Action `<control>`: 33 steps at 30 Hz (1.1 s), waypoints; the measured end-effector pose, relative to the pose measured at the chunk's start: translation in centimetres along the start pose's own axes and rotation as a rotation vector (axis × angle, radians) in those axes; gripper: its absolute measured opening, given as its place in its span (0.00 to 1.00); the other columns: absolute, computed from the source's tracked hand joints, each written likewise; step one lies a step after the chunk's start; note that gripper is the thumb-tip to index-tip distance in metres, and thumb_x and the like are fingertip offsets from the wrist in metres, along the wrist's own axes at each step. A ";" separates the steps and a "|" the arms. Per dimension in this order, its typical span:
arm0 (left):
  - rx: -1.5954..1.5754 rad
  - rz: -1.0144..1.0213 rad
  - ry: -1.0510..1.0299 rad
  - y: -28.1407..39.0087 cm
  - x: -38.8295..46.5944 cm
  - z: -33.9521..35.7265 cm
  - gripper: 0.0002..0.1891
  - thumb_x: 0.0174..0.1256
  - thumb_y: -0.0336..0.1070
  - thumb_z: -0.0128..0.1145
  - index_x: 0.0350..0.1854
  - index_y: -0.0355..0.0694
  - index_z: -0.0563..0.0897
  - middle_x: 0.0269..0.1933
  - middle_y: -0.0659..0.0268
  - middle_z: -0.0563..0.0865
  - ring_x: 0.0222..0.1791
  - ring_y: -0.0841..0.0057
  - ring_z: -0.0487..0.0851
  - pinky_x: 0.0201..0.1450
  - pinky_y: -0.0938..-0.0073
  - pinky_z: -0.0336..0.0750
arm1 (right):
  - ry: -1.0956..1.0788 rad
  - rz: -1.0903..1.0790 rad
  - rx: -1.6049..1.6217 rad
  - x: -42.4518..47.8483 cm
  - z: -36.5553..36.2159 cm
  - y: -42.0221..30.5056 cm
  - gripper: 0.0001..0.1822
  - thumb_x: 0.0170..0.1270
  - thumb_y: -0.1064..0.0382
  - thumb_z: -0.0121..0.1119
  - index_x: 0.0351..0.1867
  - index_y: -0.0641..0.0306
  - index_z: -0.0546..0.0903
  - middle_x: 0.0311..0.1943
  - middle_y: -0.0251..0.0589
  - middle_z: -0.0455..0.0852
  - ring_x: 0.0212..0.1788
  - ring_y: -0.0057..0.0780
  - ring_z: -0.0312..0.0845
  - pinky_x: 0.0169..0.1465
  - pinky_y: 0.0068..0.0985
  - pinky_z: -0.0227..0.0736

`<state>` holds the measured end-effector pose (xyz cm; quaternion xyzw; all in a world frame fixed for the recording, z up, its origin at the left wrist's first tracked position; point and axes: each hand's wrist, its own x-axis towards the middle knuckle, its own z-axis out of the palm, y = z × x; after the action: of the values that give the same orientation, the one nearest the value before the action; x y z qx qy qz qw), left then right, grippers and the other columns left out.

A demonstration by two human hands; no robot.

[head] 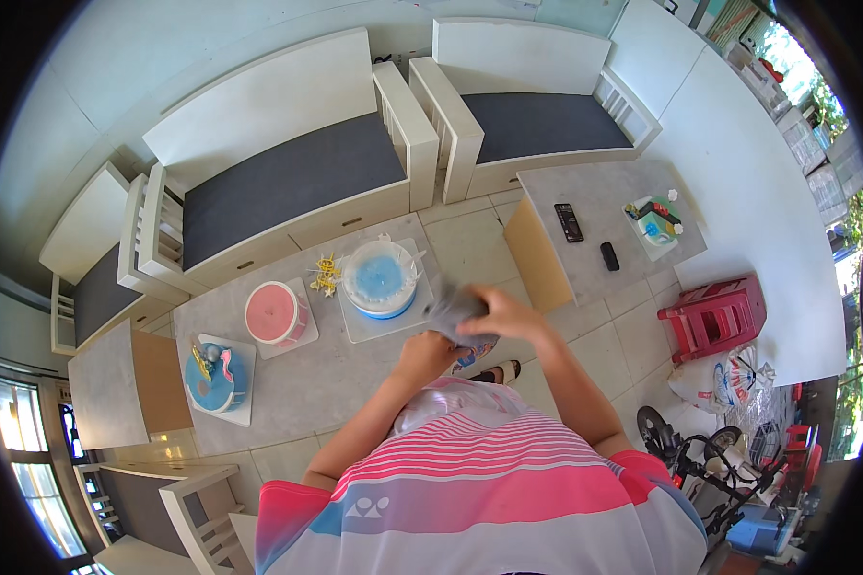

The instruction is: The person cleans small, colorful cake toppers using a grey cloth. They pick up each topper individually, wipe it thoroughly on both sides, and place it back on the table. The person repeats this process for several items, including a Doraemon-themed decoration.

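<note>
Both my hands are at a grey cloth (454,310), blurred, just right of the long grey table. My left hand (431,358) grips something at its lower edge, beside a small colourful printed piece (473,356). My right hand (500,315) holds the cloth from the right. On the table near them stands a white cake with a blue top (379,279) on a clear square board. Yellow star-shaped decorations (326,274) lie to its left. Further left are a pink cake (276,313) and a blue decorated cake (216,384).
White benches with dark cushions (295,192) line the wall. A second grey table (590,194) bears a phone (569,223), a black case (609,256) and a green decorated cake (658,221). Red plastic stools (719,318), plastic bags (733,381) and a small bicycle (712,460) stand at right.
</note>
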<state>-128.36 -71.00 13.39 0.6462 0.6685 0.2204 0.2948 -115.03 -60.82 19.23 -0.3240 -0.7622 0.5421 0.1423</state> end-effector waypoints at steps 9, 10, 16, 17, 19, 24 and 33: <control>-0.114 0.054 0.010 -0.6 -0.2 -0.7 0.14 0.46 0.47 0.58 0.22 0.40 0.78 0.22 0.61 0.80 0.24 0.62 0.77 0.28 0.67 0.70 | 0.043 -0.023 -0.251 -0.5 1.8 1.2 0.17 0.39 0.61 0.64 0.31 0.68 0.77 0.25 0.47 0.80 0.26 0.42 0.75 0.31 0.28 0.68; -0.091 0.057 -0.010 -0.6 -0.1 -0.9 0.14 0.46 0.47 0.58 0.20 0.40 0.77 0.21 0.61 0.79 0.24 0.62 0.77 0.28 0.67 0.69 | 0.122 -0.056 -0.226 -0.5 1.9 1.7 0.16 0.40 0.61 0.64 0.30 0.68 0.78 0.23 0.46 0.80 0.24 0.39 0.76 0.30 0.28 0.68; -0.196 -0.233 -0.309 -6.1 0.6 0.8 0.14 0.53 0.46 0.53 0.26 0.39 0.78 0.20 0.64 0.79 0.21 0.72 0.78 0.25 0.72 0.71 | 0.803 0.089 0.429 -0.3 -1.0 1.5 0.16 0.46 0.59 0.63 0.29 0.72 0.78 0.23 0.37 0.79 0.24 0.23 0.73 0.29 0.24 0.69; -0.397 -0.326 -0.287 -8.4 0.9 2.1 0.14 0.54 0.47 0.52 0.26 0.38 0.77 0.21 0.64 0.79 0.22 0.73 0.78 0.26 0.72 0.72 | 0.795 0.087 0.402 -0.5 -1.3 1.5 0.16 0.46 0.59 0.63 0.29 0.73 0.78 0.24 0.37 0.79 0.24 0.23 0.73 0.29 0.24 0.69; -0.805 -0.517 -0.220 -13.8 0.9 4.9 0.15 0.57 0.47 0.50 0.27 0.38 0.76 0.23 0.66 0.78 0.23 0.76 0.78 0.27 0.72 0.73 | 0.764 0.081 0.349 -0.5 -1.4 1.4 0.17 0.45 0.59 0.63 0.28 0.74 0.77 0.24 0.38 0.79 0.24 0.24 0.74 0.30 0.22 0.69; -1.246 -0.742 -0.107 -21.4 -0.8 9.6 0.19 0.56 0.52 0.50 0.34 0.38 0.73 0.34 0.61 0.78 0.36 0.74 0.76 0.37 0.67 0.72 | 0.662 0.136 0.268 -1.6 0.2 5.1 0.17 0.44 0.58 0.63 0.28 0.74 0.77 0.24 0.39 0.79 0.26 0.24 0.74 0.32 0.21 0.69; -0.865 -0.981 -0.072 -26.9 -2.9 13.6 0.32 0.51 0.58 0.50 0.55 0.43 0.66 0.47 0.60 0.75 0.46 0.72 0.72 0.48 0.62 0.65 | 0.381 0.148 0.207 -0.4 1.8 7.9 0.24 0.45 0.60 0.59 0.42 0.73 0.70 0.35 0.45 0.77 0.38 0.29 0.73 0.42 0.24 0.66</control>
<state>-138.87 -76.92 -14.41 0.0966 0.7265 0.2875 0.6166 -113.08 -60.77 11.33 -0.4592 -0.6359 0.5554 0.2761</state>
